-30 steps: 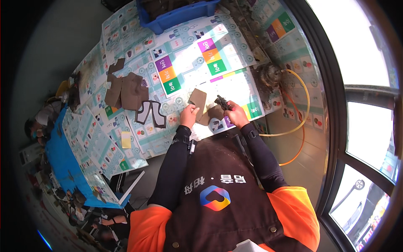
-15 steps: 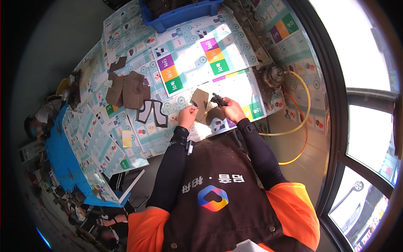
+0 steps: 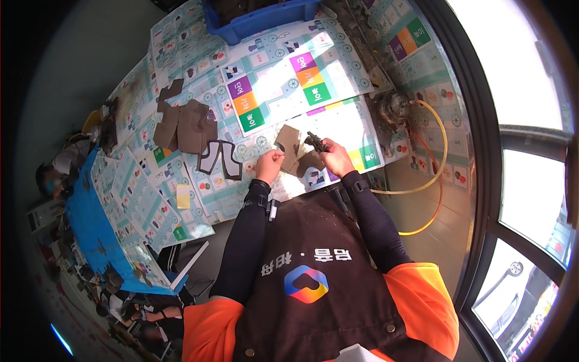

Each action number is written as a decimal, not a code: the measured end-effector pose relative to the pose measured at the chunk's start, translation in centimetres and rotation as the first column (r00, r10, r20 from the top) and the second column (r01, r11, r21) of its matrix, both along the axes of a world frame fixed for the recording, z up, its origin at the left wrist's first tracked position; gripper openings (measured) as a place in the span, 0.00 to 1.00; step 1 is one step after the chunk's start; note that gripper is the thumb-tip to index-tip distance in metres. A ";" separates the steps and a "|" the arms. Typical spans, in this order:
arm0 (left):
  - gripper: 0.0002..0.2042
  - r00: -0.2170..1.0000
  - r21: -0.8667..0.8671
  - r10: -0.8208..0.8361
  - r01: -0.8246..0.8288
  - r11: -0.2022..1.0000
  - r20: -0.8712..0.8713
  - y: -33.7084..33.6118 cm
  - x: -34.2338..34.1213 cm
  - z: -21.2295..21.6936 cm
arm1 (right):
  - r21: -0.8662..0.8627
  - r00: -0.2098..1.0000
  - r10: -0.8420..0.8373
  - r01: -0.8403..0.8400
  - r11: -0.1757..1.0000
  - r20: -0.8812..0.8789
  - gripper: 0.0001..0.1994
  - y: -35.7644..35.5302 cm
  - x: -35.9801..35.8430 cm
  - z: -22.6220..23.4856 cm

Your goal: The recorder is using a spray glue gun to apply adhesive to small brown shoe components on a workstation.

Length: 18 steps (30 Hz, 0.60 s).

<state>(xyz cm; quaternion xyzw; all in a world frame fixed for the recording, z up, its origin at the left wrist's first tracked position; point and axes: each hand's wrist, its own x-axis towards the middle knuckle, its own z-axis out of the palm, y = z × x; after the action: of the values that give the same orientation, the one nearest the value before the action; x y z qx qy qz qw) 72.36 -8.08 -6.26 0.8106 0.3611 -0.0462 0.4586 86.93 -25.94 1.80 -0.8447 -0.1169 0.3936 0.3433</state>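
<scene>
A brown, flat cut piece (image 3: 290,143), fabric-like or leather-like, lies on the table in front of me. The fingers of my left hand (image 3: 269,166) are closed in a pinch at its left edge. My right hand (image 3: 336,160) is wrapped round a dark spray gun (image 3: 315,142), its head pointing left above the piece. Just below the gun lies brown material with a curved edge (image 3: 310,163); whether it belongs to the same piece I cannot tell. Left of my left hand lies a dark-edged, pale-centred piece (image 3: 219,160), next to several overlapping brown pieces (image 3: 196,128).
Printed sheets (image 3: 274,78) cover the table. A blue bin (image 3: 265,25) holding dark material stands at the far edge. Yellow (image 3: 445,142) and orange hoses loop on the right beside a crusted fitting (image 3: 395,110). A pale yellow pad (image 3: 183,196) lies left. Other people work at lower left.
Both hands stay nearly in place. The spray gun in my right hand has tipped up slightly, and the view has shifted a little.
</scene>
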 end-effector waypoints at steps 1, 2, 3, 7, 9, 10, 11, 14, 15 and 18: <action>0.09 1.000 -0.007 -0.003 0.003 1.000 0.004 0.0 0.0 0.0 | 0.082 1.000 0.002 -0.004 0.997 0.021 0.12 0.0 0.0 0.0; 0.09 0.999 -0.061 -0.031 0.030 0.998 -0.009 0.0 -0.1 0.0 | 0.084 1.000 -0.024 0.024 0.996 0.003 0.12 0.0 0.0 0.0; 0.09 1.000 -0.014 -0.007 0.007 1.000 0.005 0.0 -0.1 0.0 | 0.021 0.998 -0.061 0.061 0.998 -0.002 0.12 0.0 0.1 -0.1; 0.09 1.000 0.000 -0.018 0.018 1.000 0.004 -0.1 -0.2 -0.2 | 0.006 0.999 0.007 -0.008 1.000 0.047 0.12 -0.4 -0.2 -0.3; 0.09 1.000 0.010 -0.021 0.022 1.000 -0.010 -0.1 -0.2 -0.3 | 0.090 0.998 0.047 -0.050 0.995 0.036 0.12 -0.9 -0.6 -0.3; 0.09 1.000 0.002 -0.016 0.016 1.000 -0.011 -0.1 -0.2 -0.3 | 0.025 0.996 0.084 -0.084 0.996 0.010 0.12 -1.1 -0.8 -0.3; 0.09 0.999 -0.055 -0.034 0.033 0.998 -0.031 -0.1 -0.3 -0.4 | 0.108 0.996 0.087 -0.089 0.990 0.022 0.12 -1.2 -1.0 -0.2; 0.10 0.999 -0.049 -0.031 0.030 0.998 -0.018 -0.2 -0.4 -0.4 | 0.103 0.999 0.033 -0.033 0.994 0.001 0.12 -1.3 -1.3 -0.1; 0.10 1.000 0.008 -0.011 0.011 1.000 0.002 -0.3 -0.4 -0.4 | 0.120 1.000 -0.010 0.008 0.993 0.018 0.12 -1.3 -1.2 0.0; 0.10 1.000 0.016 -0.022 0.022 1.000 -0.006 -0.3 -0.4 -0.4 | 0.142 0.999 -0.042 0.038 0.989 0.029 0.12 -1.6 -1.1 -0.1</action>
<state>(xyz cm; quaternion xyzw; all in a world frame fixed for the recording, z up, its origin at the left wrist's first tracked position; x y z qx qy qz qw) 71.94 -8.39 -6.68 0.8180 0.3539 -0.0509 0.4506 85.84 -27.52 1.72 -0.8265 -0.1329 0.3641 0.4082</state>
